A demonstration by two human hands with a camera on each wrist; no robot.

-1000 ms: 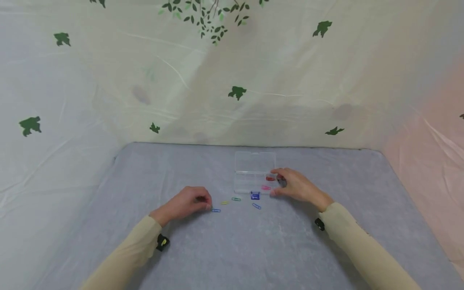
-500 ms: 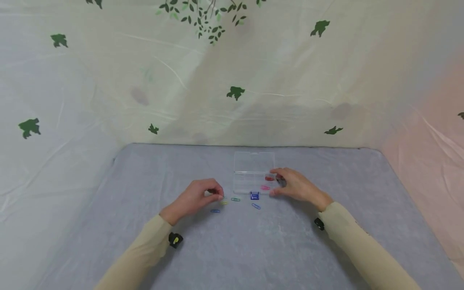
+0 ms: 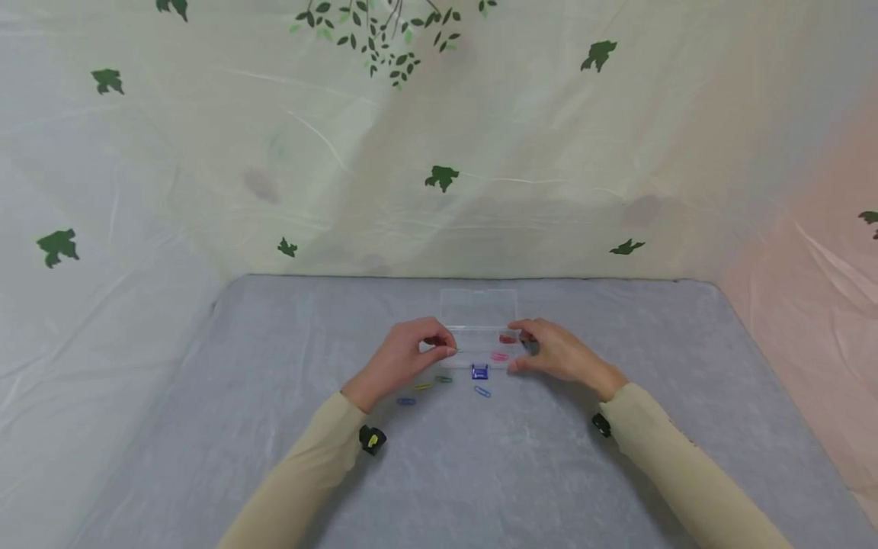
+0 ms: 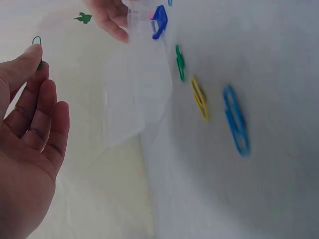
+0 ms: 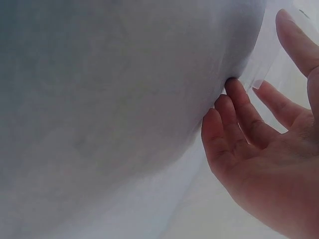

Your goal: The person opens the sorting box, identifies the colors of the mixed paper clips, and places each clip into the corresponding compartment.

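Note:
My left hand pinches a green paper clip between thumb and index finger, at the left end of a clear plastic box. The other left fingers are loosely bent. My right hand holds the box's right end between thumb and index finger. The box's clear lid is tipped back, and a blue clasp sits at its front edge. Inside, red paper clips lie in the back right compartment and pink paper clips in front of them.
Before the box, a green clip, a yellow clip, a darker blue clip and a lighter blue clip lie on the grey cloth. A pale curtain with green prints hangs behind.
My left hand has moved right and away from me, from beside the darker blue clip to the box's left end, carrying the green paper clip. My right hand stays at the box.

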